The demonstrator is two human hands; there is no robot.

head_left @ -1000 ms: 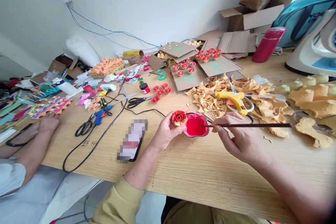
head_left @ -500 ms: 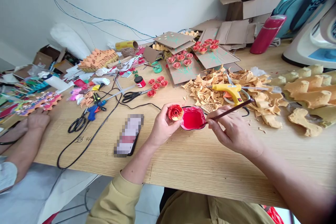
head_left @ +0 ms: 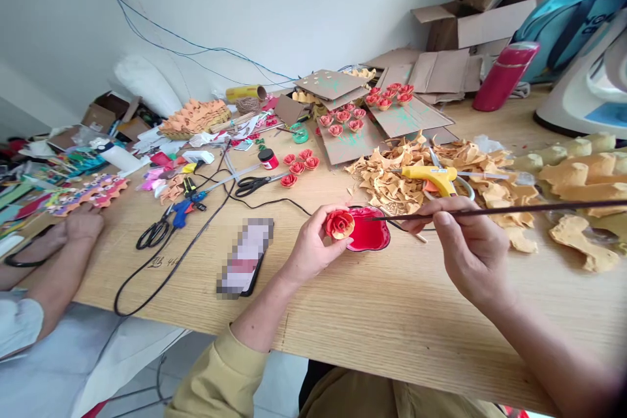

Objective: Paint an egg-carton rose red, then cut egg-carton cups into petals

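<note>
Head view: right hand (head_left: 470,248) around brush (head_left: 539,208)

- The phone (head_left: 245,258), just left of your left hand (head_left: 308,248), is blurred out, so nothing on its screen can be read.
- The paper rose (head_left: 339,223) pinched in your left hand hides the near-left rim of the red paint dish (head_left: 368,235) and the fingertips behind it.
- The brush (head_left: 490,211) gripped in your right hand (head_left: 470,245) is too thin at the tip to tell whether it touches the paint. Its handle runs out to the right edge.
- Your right forearm (head_left: 563,366) smears into blur at the bottom right corner.
- Far left of your left hand, a co-worker's hand (head_left: 81,225) shows, and its arm is cut by the left edge.
- Beyond your right hand, the white appliance (head_left: 582,98) is cut by the right edge.
</note>
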